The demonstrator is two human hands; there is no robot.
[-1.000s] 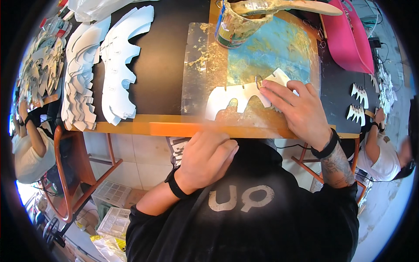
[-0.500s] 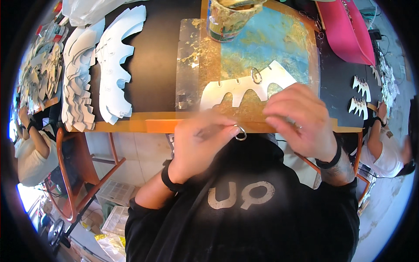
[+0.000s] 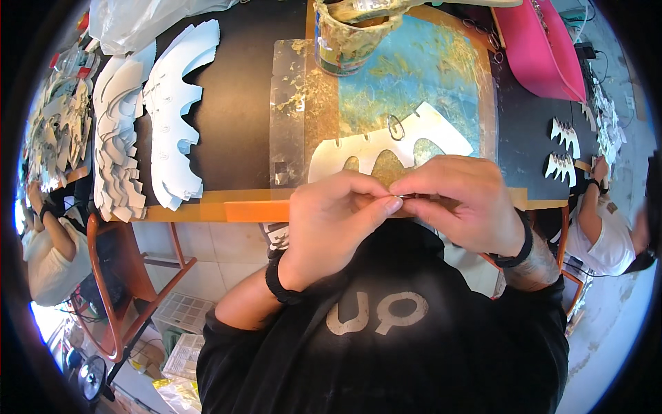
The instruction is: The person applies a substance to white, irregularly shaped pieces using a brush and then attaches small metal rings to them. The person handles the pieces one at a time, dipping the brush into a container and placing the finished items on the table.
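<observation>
My left hand (image 3: 338,221) and my right hand (image 3: 469,203) meet at the fingertips just over the table's front edge. Between them is a small metal ring (image 3: 402,196), mostly covered by the fingers. Both hands are closed in a pinch; whether the right one has a separate piece is hidden. Just beyond lies a flat white panel (image 3: 436,131) with arched cutouts along its near side and small slots on its far side. A second metal ring (image 3: 395,127) sits at one of those slots.
A smeared blue sheet (image 3: 407,76) lies under the panel. On it stands a glue-caked tub (image 3: 348,48) with a brush across it. Stacks of white cutouts (image 3: 169,110) fill the left. A pink bin (image 3: 545,55) and small finished-looking pieces (image 3: 565,136) are right. Other people sit at both sides.
My two hands have come together from apart, the right moving left to the left hand's fingertips. The ring that hung visibly from my left fingers is now mostly hidden.
</observation>
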